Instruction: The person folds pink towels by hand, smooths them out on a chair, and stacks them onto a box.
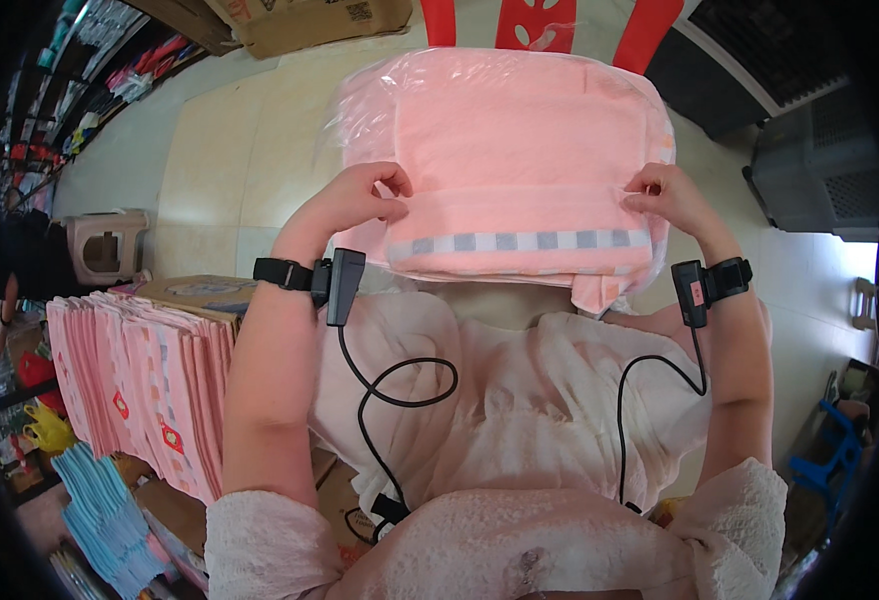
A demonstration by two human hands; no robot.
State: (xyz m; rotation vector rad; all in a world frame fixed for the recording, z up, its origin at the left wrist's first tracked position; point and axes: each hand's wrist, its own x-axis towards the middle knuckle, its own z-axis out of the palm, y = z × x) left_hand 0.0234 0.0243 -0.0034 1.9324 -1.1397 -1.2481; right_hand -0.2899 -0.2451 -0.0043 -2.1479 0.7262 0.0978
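Note:
A pink towel [520, 140] with a grey-and-white checked band lies folded on top of other pink cloth in front of me. Clear plastic film [365, 105] shows around the upper left of the pile. At the towel's left edge, the curled fingers and thumb of my left hand [368, 192] grip the cloth. My right hand [672, 195] pinches the opposite edge at about the same height. A faint crease runs across the towel between both hands. Part of each fingertip is hidden by the cloth.
A stack of folded pink towels [150, 375] stands at my left, above light-blue folded cloths [110, 515]. A red chair back [537, 25] rises beyond the pile. Grey plastic crates [820, 165] are at right, a blue stool [828, 455] lower right. Another person [22, 255] is at far left.

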